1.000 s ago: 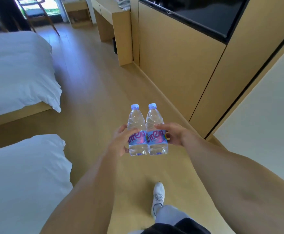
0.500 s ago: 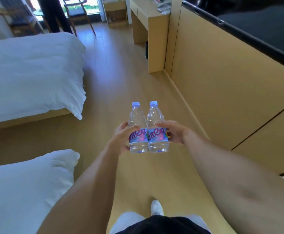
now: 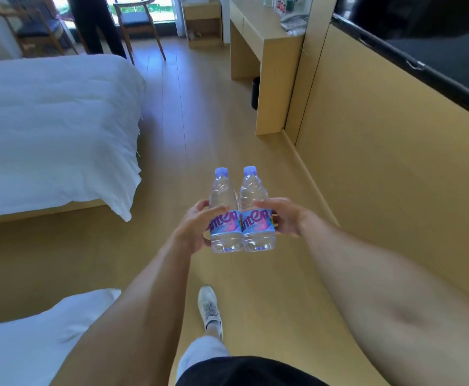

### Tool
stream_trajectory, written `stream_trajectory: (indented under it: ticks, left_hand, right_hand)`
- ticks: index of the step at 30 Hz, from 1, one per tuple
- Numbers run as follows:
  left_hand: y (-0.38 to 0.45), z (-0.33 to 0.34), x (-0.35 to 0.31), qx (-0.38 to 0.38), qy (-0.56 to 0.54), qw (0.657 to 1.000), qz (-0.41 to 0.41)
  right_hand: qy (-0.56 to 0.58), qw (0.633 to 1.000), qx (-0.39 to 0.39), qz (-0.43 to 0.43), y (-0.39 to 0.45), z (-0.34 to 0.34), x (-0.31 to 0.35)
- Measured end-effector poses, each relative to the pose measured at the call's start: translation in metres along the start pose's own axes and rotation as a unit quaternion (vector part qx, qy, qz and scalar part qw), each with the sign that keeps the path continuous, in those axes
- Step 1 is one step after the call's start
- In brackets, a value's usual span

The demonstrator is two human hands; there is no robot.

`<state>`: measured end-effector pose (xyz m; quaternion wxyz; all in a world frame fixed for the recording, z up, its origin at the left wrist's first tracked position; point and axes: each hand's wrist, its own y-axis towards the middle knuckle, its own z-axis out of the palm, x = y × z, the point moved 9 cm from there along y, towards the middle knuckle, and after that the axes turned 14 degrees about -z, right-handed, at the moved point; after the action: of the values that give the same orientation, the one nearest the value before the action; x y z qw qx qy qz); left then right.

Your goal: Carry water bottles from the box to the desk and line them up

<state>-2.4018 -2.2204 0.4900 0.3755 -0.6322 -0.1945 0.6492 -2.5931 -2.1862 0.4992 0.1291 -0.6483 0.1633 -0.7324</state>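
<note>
Two clear water bottles with blue caps and pink-blue labels are held upright, side by side and touching, over the wooden floor. My left hand grips the left bottle around its label. My right hand grips the right bottle the same way. The wooden desk stands ahead at the upper right, along the wall, with several bottles and a phone at its far end. The box is not in view.
A white bed fills the left side, and a second bed corner lies at the lower left. A wooden wall panel under a dark screen runs along the right. A person's legs and two chairs stand at the far end. A small black bin sits under the desk.
I have walked forward down the aisle, so the desk and far bed are closer. Both hands keep the same hold on the bottles.
</note>
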Motion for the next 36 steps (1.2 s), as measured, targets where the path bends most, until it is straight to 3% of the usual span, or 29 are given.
stream_trajectory:
  ticks: [16, 25, 36]
  left_hand:
    - [0.186, -0.095, -0.251, 0.025, 0.03, 0.999, -0.001]
    - [0.287, -0.124, -0.347, -0.015, 0.041, 0.999, -0.009]
    - [0.428, -0.147, -0.52, -0.056, 0.024, 0.998, -0.003]
  right_hand:
    - [0.038, 0.999, -0.021, 0.012, 0.28, 0.057, 0.133]
    - [0.03, 1.0, 0.001, 0.005, 0.432, 0.059, 0.179]
    - [0.014, 0.998, 0.06, 0.01, 0.648, 0.047, 0.282]
